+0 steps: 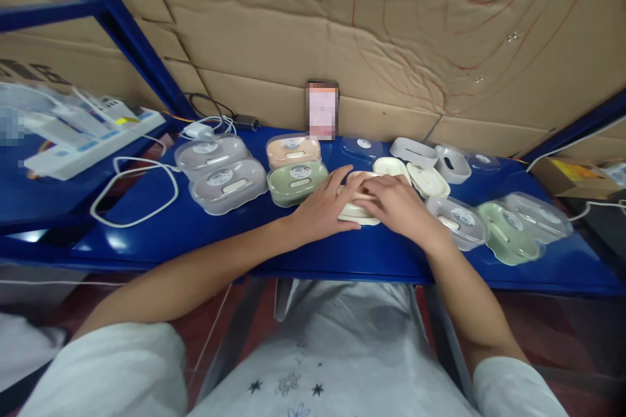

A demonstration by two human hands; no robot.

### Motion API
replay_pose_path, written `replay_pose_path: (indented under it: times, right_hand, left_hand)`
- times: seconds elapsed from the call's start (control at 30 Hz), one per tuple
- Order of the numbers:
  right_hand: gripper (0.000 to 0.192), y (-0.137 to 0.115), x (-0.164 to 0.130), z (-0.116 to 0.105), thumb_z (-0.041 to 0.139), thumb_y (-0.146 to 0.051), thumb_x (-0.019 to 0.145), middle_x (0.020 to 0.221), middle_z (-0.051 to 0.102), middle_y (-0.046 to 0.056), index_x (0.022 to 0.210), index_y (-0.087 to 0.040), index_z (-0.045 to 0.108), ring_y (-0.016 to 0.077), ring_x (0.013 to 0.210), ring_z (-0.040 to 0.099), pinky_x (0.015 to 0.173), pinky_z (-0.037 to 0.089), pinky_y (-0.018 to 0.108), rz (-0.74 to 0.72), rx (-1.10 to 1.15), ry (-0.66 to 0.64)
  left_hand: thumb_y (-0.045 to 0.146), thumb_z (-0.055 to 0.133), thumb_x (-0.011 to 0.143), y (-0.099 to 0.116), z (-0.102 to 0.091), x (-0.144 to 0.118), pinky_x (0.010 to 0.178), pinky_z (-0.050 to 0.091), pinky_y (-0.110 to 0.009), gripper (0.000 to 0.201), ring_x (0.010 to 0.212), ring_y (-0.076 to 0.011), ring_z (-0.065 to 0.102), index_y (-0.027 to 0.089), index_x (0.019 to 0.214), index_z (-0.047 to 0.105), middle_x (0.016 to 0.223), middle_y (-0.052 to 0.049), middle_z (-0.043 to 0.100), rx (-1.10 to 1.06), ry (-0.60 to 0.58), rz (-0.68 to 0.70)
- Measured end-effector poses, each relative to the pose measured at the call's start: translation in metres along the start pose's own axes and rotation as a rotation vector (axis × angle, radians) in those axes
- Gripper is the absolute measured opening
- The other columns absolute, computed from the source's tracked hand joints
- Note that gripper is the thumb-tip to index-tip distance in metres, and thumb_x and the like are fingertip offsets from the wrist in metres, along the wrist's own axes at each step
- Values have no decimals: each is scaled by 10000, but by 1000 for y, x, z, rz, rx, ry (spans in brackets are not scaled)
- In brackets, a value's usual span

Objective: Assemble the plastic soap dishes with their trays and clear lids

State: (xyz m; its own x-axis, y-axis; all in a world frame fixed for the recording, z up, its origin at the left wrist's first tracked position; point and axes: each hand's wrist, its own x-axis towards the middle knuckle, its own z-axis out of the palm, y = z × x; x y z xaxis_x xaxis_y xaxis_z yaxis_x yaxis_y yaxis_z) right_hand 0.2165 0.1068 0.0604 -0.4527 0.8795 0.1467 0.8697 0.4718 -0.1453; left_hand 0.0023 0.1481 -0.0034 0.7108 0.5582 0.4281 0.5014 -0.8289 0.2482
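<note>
My left hand (320, 208) curves over the left side of a cream and peach soap box (357, 214), its fingers on top and its thumb along the near edge. On the right side of the same box lies my right hand (401, 205), with bent fingers pressing on its top. The fingers hide much of the box. Just behind it are a cream oval tray (391, 169) and a second cream tray (431, 180). Nearest on the left is a green soap box (293, 192) under a clear lid; a grey lidded box (457, 223) lies beside my right wrist.
Grey lidded boxes (229, 186) and a peach one (288, 151) stand left on the blue table (313, 264). White-grey shells (452, 163) and a loose clear lid (362, 146) lie behind. A phone (321, 111) leans on the cardboard wall. A power strip (92, 143) and white cable (134, 225) are left.
</note>
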Motion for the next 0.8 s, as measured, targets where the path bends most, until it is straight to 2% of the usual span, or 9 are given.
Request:
replay_pose_path:
  times: [0.1, 0.2, 0.3, 0.37, 0.43, 0.5, 0.57, 0.67, 0.8]
  right_hand:
    - [375, 3, -4, 7, 658, -361, 1047, 1436, 701, 137, 1395, -220, 649, 326, 1381, 611, 1183, 369, 533, -191, 166, -49]
    - [531, 14, -7, 12, 734, -265, 984, 1539, 633, 128, 1494, -260, 588, 343, 1473, 542, 1228, 334, 610, -181, 175, -61]
    - [569, 26, -9, 10, 764, -223, 945, 1536, 638, 129, 1490, -271, 609, 359, 1456, 566, 1205, 394, 624, -112, 147, -25]
    - [530, 31, -11, 7, 762, -233, 951, 1505, 667, 110, 1466, -273, 640, 346, 1418, 608, 1181, 457, 579, -118, 168, -19]
    - [490, 33, -14, 4, 751, -276, 975, 1472, 696, 87, 1455, -274, 652, 321, 1382, 643, 1169, 497, 528, -158, 208, -3]
    - [472, 33, -21, 6, 742, -347, 994, 1450, 711, 75, 1453, -279, 654, 306, 1365, 658, 1168, 516, 510, -199, 243, 43]
    - [488, 32, -31, 14, 720, -398, 1013, 1458, 704, 74, 1479, -292, 629, 300, 1389, 641, 1189, 508, 526, -219, 250, 95]
    - [523, 31, -46, 31, 683, -409, 1036, 1502, 665, 98, 1531, -282, 575, 291, 1442, 594, 1219, 488, 547, -226, 228, 153]
    - [399, 31, -53, 43, 631, -343, 1067, 1439, 705, 102, 1458, -267, 642, 272, 1387, 636, 1181, 526, 514, -241, 174, 209]
  left_hand:
    - [518, 863, 873, -10, 0, -2, 1271, 353, -653, 1189, 1654, -455, 205, 250, 1717, 69, 1757, -273, 190, -65, -2, 51]
    - [453, 855, 898, -15, -7, -3, 1271, 363, -616, 1124, 1662, -433, 203, 234, 1718, 118, 1769, -266, 206, -59, -88, 63]
    - [395, 856, 907, -16, -22, -2, 1302, 300, -603, 893, 1616, -401, 347, 196, 1630, 370, 1708, -239, 385, 67, -154, 131]
    - [394, 840, 924, -15, -33, 0, 1322, 212, -633, 643, 1534, -375, 482, 187, 1465, 560, 1584, -200, 562, 160, -155, 195]
    - [386, 821, 943, -16, -42, 1, 1327, 183, -621, 415, 1390, -323, 620, 184, 1268, 659, 1402, -148, 698, 208, -154, 245]
    - [370, 818, 945, -20, -48, 3, 1315, 228, -571, 302, 1242, -279, 695, 178, 1130, 677, 1246, -109, 749, 227, -171, 278]
    - [378, 827, 934, -24, -51, 4, 1272, 298, -531, 295, 1149, -267, 712, 177, 1079, 667, 1153, -88, 753, 253, -189, 292]
    - [409, 821, 933, -28, -50, 6, 1177, 384, -473, 304, 1091, -269, 695, 188, 1054, 651, 1094, -72, 734, 293, -207, 314]
    - [393, 810, 929, -28, -46, 7, 1042, 453, -409, 268, 1069, -275, 662, 190, 1015, 657, 1069, -72, 710, 305, -202, 343]
